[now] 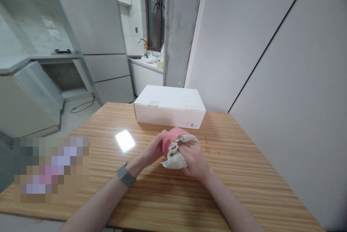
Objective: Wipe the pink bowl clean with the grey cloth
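Just above the wooden table (227, 167), a smooth pink object (170, 138) with a rounded side is held up; its exact kind is hidden by cloth and hands. My left hand (156, 147) is closed round its left side. A pale beige cloth (175, 159) bunches over the pink object and hangs below it. My right hand (195, 158) grips the cloth and presses it against the pink object from the right, fingers partly tucked into the folds.
Behind my hands a closed white box (169, 114) lies on the table. A blurred-out patch (51, 170) covers something at the table's left. Beyond stand a fridge (89, 18) and a sink counter with a faucet (145, 46). A white wall (292, 91) borders the right side.
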A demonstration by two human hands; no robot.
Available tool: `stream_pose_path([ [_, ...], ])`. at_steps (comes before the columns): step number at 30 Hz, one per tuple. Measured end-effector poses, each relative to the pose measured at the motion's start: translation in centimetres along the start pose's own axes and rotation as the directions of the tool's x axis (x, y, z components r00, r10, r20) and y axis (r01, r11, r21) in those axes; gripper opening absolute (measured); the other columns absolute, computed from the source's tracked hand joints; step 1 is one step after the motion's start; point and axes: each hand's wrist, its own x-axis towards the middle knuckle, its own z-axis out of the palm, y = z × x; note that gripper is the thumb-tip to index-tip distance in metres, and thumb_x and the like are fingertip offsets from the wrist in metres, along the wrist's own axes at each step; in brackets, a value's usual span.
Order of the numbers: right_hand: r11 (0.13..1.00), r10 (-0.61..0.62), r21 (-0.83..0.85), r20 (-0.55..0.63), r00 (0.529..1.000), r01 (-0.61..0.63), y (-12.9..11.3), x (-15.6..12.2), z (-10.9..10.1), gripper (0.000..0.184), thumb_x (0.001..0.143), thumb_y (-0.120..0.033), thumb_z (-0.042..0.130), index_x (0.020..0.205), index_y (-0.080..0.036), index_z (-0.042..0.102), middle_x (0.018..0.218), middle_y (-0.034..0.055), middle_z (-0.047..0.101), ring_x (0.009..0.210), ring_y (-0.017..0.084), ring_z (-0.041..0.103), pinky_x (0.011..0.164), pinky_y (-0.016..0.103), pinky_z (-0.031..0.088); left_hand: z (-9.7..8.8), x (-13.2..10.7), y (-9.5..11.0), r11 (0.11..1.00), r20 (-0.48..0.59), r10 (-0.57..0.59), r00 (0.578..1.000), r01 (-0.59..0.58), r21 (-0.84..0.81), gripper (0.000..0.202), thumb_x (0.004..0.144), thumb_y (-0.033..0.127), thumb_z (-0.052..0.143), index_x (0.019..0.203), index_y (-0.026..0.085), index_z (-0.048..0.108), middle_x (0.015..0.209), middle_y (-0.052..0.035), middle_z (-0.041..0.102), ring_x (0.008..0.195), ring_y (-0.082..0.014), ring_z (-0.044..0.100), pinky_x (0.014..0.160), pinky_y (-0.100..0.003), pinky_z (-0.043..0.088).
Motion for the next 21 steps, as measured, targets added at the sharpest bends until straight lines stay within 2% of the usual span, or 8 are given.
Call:
stream_pose_path([
  [3,0.994,-0.107,-0.005,0.036,0.994,0.107,-0.4,0.1,0.5,0.03,0.081,-0.03,0.039,0.1,-0.015,0.058,0.088,0.0119,0.068,0.087,0.025,0.061,0.086,0.041,0.046,-0.2,0.0,0.6,0.998,0.005,-0.07,0.998,0.07,-0.008,0.056,0.081,0.061,0.048,0.1,0.011,0.065,0.091,-0.0098,0.07,0.093,-0.0247,0.062,0.092,-0.036,0.041],
  [5,0.99,-0.138,0.011,0.035,0.99,0.138,-0.5,0.1,0.8,0.03,0.081,-0.03,0.04,0.098,-0.014,0.058,0.087,0.0116,0.067,0.087,0.024,0.062,0.086,0.04,0.046,-0.4,-0.1,1.0,0.992,0.013,-0.068,0.998,0.066,0.112,0.051,0.083,0.057,0.05,0.098,0.012,0.067,0.094,-0.0092,0.07,0.101,-0.0246,0.06,0.099,-0.035,0.035],
  [8,0.994,-0.093,0.056,0.024,0.995,0.092,-0.5,0.1,0.9,0.027,0.082,-0.032,0.039,0.092,-0.016,0.058,0.082,0.0098,0.067,0.081,0.023,0.061,0.082,0.039,0.047,-0.4,-0.1,1.5,0.933,0.009,0.039,0.999,-0.04,0.357,0.038,0.085,0.049,0.053,0.096,0.015,0.068,0.105,-0.0061,0.069,0.112,-0.0226,0.053,0.107,-0.031,0.026],
  [11,0.995,0.003,0.096,0.018,1.0,-0.005,-0.3,0.0,0.6,0.027,0.084,-0.034,0.037,0.09,-0.018,0.058,0.08,0.0083,0.067,0.076,0.022,0.06,0.078,0.039,0.046,-0.2,-0.2,1.5,0.874,-0.022,0.137,0.99,-0.11,0.473,0.037,0.085,0.049,0.053,0.098,0.016,0.066,0.11,-0.0056,0.066,0.114,-0.0241,0.049,0.105,-0.032,0.026],
  [14,0.99,0.09,0.106,-0.008,0.996,-0.089,0.0,-0.2,0.1,0.027,0.085,-0.031,0.035,0.093,-0.019,0.058,0.082,0.0078,0.066,0.077,0.022,0.059,0.079,0.04,0.043,0.3,-0.5,1.2,0.877,-0.045,0.159,0.986,-0.12,0.466,0.037,0.085,0.048,0.053,0.106,0.019,0.061,0.107,-0.0038,0.063,0.107,-0.0227,0.051,0.095,-0.031,0.033],
  [17,0.983,0.16,0.101,-0.052,0.986,-0.154,0.4,-0.4,-0.2,0.025,0.084,-0.028,0.037,0.094,-0.019,0.058,0.082,0.0075,0.065,0.079,0.023,0.058,0.081,0.041,0.042,0.3,-0.5,0.6,0.894,-0.05,0.175,0.983,-0.137,0.426,0.026,0.082,0.042,0.059,0.097,0.02,0.059,0.09,0.0017,0.06,0.089,-0.0154,0.053,0.082,-0.025,0.038],
  [19,0.984,0.163,0.08,-0.074,0.984,-0.157,0.4,-0.5,-0.2,0.025,0.083,-0.028,0.038,0.095,-0.019,0.057,0.082,0.0076,0.064,0.079,0.023,0.058,0.082,0.042,0.042,0.1,-0.3,0.1,0.926,-0.055,0.156,0.986,-0.127,0.355,0.022,0.078,0.037,0.065,0.088,0.019,0.057,0.078,0.0047,0.056,0.076,-0.0118,0.052,0.075,-0.023,0.039],
  [21,0.995,0.099,0.039,-0.077,0.992,-0.096,0.2,-0.5,-0.2,0.026,0.082,-0.029,0.037,0.095,-0.018,0.057,0.082,0.0085,0.064,0.079,0.024,0.059,0.081,0.042,0.043,0.0,0.1,-0.2,0.973,-0.055,0.097,0.994,-0.084,0.214,0.026,0.077,0.042,0.063,0.088,0.018,0.058,0.076,0.0034,0.059,0.074,-0.0128,0.054,0.074,-0.024,0.041],
])
